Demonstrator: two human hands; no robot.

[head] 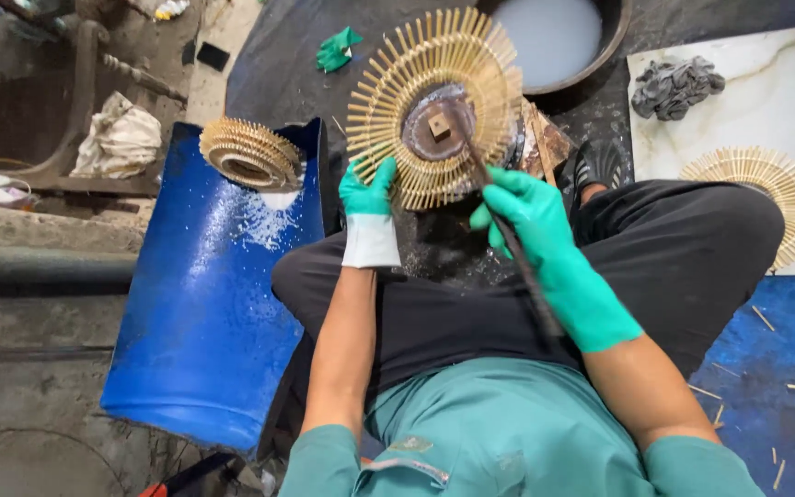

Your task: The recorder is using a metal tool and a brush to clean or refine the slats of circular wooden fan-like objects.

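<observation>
Sunburst wheel of bamboo sticks (434, 106), round and golden, was held up over the lap, dark hub (439, 122) facing the camera with a small wooden block at its centre. Left hand (367, 193), in a green glove with a white cuff, was gripping the lower left rim, fingers (381, 175) closed around the stick ends. Right hand (531, 216), gloved green too, was wrapped tight around a long dark brush handle (508, 239), tip pressed onto the hub. Sat cross-legged in black trousers (683, 248) and a teal shirt.

Off to the left, a stack of finished wheels (250, 152) rested on a blue barrel half (209, 313) dusted with white powder. Up top, a dark basin of pale liquid (554, 37), just beyond the wheel. On the right, another sunburst wheel (766, 198) lay on a marble-patterned slab (784, 101) beside a crumpled grey rag (676, 86). Spare green glove (336, 49) lay on the dark ground sheet. Loose sticks (763, 317) were scattered on the blue sheet at right.
</observation>
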